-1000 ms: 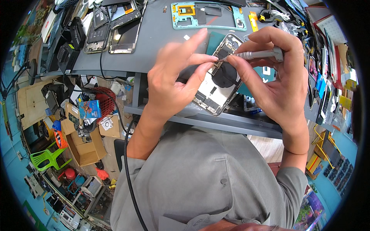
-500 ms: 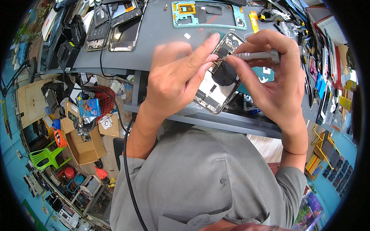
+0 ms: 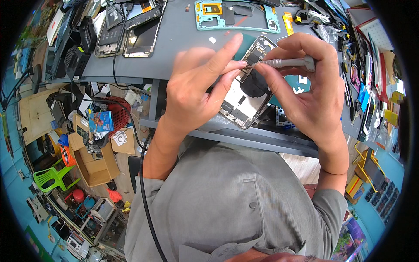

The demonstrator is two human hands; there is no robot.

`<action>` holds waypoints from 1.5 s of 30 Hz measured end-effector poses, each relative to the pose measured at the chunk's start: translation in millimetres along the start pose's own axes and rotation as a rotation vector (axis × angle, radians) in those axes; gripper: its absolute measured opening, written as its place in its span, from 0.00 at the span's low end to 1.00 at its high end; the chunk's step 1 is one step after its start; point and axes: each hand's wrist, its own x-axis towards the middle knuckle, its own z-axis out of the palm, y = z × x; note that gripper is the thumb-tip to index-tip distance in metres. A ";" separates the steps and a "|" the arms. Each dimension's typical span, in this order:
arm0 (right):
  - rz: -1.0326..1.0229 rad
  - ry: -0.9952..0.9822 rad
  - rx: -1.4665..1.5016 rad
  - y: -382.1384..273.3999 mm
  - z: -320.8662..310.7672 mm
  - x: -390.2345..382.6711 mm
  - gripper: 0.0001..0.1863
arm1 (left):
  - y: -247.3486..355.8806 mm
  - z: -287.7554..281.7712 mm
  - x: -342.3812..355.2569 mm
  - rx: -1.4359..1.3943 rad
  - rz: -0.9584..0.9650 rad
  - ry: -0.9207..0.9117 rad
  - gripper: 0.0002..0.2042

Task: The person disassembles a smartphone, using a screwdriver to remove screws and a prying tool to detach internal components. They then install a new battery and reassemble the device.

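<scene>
My right hand (image 3: pixel 312 83) grips a slim grey screwdriver (image 3: pixel 288 63), held almost level with its tip pointing left. My left hand (image 3: pixel 196 89) meets that tip with its thumb and a finger drawn together, while the index finger sticks out. Whatever lies between those fingertips is too small to make out. Beneath both hands an opened phone (image 3: pixel 238 104) lies tilted near the bench's front edge. Its circuit board (image 3: pixel 257 52) shows at the far end, and a round black patch (image 3: pixel 254 85) covers part of the pale inside.
A teal phone frame (image 3: pixel 238 29) lies at the back of the grey bench (image 3: pixel 174 43). Opened phones (image 3: pixel 139 43) sit at the left, beside a black cable (image 3: pixel 115 70). Tools and parts crowd the right edge. An open cardboard box (image 3: pixel 98 168) stands on the floor.
My left index finger has lifted and swung left, away from the phone's board. The left thumb has shifted slightly. The right hand and the screwdriver hold nearly the same place.
</scene>
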 end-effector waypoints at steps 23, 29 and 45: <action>0.143 -0.032 -0.206 -17.3 0.1 24.9 0.27 | -8.5 -8.4 -10.3 -0.108 0.024 -0.011 0.16; -0.014 -0.088 -0.171 -17.5 -2.0 33.8 0.27 | -10.3 -8.4 -11.9 -0.099 0.032 -0.058 0.18; 0.185 -0.137 -0.186 -25.7 0.2 40.8 0.26 | -10.5 -6.9 -10.6 -0.113 0.038 -0.049 0.18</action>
